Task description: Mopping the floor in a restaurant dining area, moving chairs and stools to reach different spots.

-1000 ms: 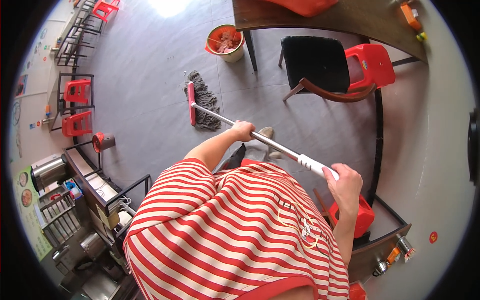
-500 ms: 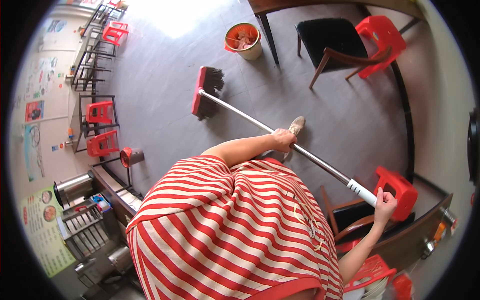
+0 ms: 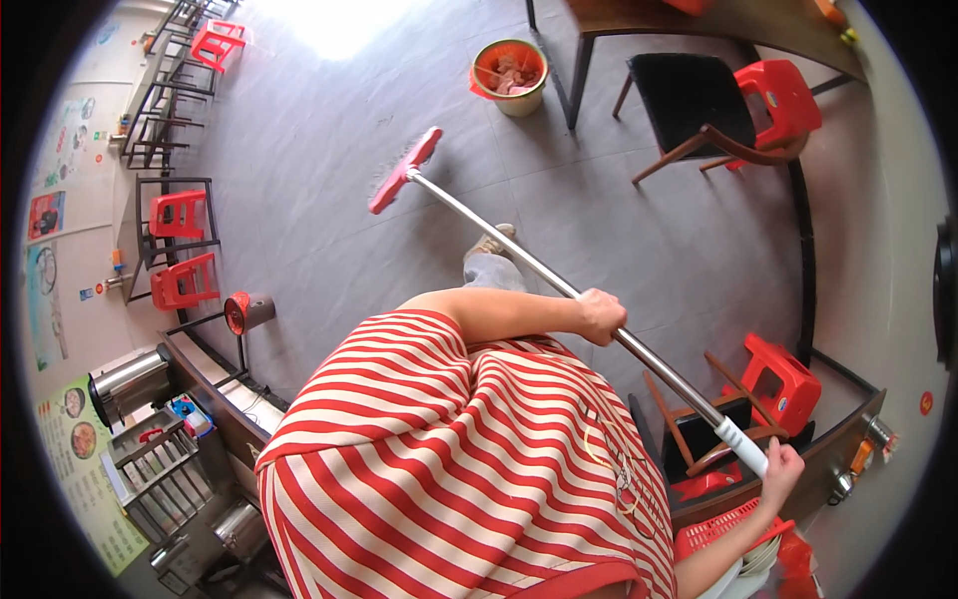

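I hold a broom (image 3: pixel 499 240) with a long metal shaft across my front, its shaft sloping from upper left to lower right. My left hand (image 3: pixel 603 316) is closed round the middle of the shaft. My right hand (image 3: pixel 781 473) closes round the end of the white grip (image 3: pixel 742 445) at the lower right. The pink-red broom head (image 3: pixel 407 172) is out over the grey tiled floor; only a thin blurred fringe of bristles shows along its left side. My shoe (image 3: pixel 493 238) is on the floor below the shaft.
A lined bin (image 3: pixel 523 102) with crumpled waste stands ahead, beside a table leg (image 3: pixel 577 85). To the right are a black chair (image 3: pixel 689 105) and red stools (image 3: pixel 780 384). More stools (image 3: pixel 180 213) line the left wall, with a small bin (image 3: pixel 248 313) nearer.
The broom head has swung up slightly and turned, so its dark bristles no longer show on the right. Both hands moved right and down with the shaft. My foot now appears further left.
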The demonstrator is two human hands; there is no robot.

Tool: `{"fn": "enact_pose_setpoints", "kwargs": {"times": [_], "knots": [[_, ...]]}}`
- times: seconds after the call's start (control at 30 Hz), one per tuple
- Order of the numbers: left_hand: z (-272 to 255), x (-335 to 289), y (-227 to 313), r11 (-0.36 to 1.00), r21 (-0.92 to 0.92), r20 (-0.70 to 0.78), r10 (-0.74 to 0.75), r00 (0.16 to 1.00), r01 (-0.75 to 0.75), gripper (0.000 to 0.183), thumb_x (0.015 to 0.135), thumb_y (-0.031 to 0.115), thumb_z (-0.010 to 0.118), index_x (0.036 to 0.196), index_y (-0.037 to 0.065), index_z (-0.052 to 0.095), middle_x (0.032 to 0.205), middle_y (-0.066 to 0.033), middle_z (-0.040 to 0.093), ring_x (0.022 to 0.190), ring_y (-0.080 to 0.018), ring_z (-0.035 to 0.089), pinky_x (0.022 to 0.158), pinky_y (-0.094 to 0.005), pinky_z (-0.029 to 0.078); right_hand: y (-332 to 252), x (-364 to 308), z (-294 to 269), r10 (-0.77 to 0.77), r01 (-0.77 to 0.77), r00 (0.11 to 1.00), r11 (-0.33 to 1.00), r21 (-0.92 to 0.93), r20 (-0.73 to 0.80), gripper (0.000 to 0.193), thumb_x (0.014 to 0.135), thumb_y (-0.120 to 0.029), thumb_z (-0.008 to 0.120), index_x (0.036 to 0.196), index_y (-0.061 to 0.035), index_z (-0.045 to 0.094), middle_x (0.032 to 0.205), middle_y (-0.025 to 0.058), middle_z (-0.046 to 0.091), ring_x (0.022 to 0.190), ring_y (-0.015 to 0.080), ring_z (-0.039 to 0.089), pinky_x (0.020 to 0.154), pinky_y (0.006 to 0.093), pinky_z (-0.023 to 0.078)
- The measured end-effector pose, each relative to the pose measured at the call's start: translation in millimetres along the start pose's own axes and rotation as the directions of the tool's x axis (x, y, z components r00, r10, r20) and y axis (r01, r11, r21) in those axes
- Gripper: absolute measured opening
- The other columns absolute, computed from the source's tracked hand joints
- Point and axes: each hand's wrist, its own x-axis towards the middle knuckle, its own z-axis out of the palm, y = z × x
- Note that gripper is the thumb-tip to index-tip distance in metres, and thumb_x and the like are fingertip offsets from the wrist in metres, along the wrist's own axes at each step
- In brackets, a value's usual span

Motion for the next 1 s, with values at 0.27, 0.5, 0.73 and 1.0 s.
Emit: {"fn": "enact_pose_setpoints", "kwargs": {"times": [0.27,0.5,0.73,1.0], "knots": [[41.8,-48.0,-159.9,0.933,-0.113,0.023,0.347,0.937,-0.343,0.016,0.058,0.019,0.062,0.071,0.011,0.060,0.066,-0.0102,0.060,0.070,-0.0305,0.060,0.060,-0.0426,0.047,-204.5,-79.4,104.1,0.507,-0.536,0.644,0.834,-0.136,0.573,0.018,0.071,-0.004,0.064,0.087,0.0031,0.061,0.059,0.0028,0.056,0.042,0.0075,0.047,0.035,0.0188,0.034],[9.7,-100.4,-306.1,0.940,0.020,0.114,0.336,0.935,-0.340,0.016,0.060,0.019,0.064,0.075,0.012,0.061,0.069,-0.0083,0.061,0.073,-0.0293,0.060,0.066,-0.0399,0.049,-249.8,-100.6,247.1,0.460,-0.593,0.719,0.797,0.115,0.521,0.021,0.069,-0.002,0.068,0.088,0.0037,0.061,0.060,0.0003,0.054,0.044,0.0045,0.044,0.038,0.0182,0.031],[-109.0,-195.4,-546.2,0.751,0.424,0.234,-0.631,0.739,0.506,0.015,0.070,0.009,0.065,0.083,0.013,0.062,0.085,-0.0077,0.063,0.091,-0.0246,0.059,0.076,-0.0352,0.048,-379.3,-64.6,497.4,-0.027,-0.237,0.874,0.847,0.476,0.484,0.026,0.068,-0.017,0.073,0.081,0.0025,0.063,0.064,0.0071,0.061,0.057,0.0118,0.055,0.054,0.0272,0.044],[-182.1,-228.7,-522.8,0.660,0.683,0.069,-0.483,0.873,0.311,0.005,0.065,0.016,0.064,0.070,0.016,0.062,0.077,-0.0059,0.062,0.083,-0.0240,0.060,0.077,-0.0351,0.042,-376.6,-67.4,497.2,-0.069,-0.187,0.932,0.750,0.635,0.356,0.032,0.071,-0.017,0.071,0.094,0.0032,0.061,0.071,0.0110,0.065,0.049,0.0088,0.055,0.047,0.0233,0.044]]}}
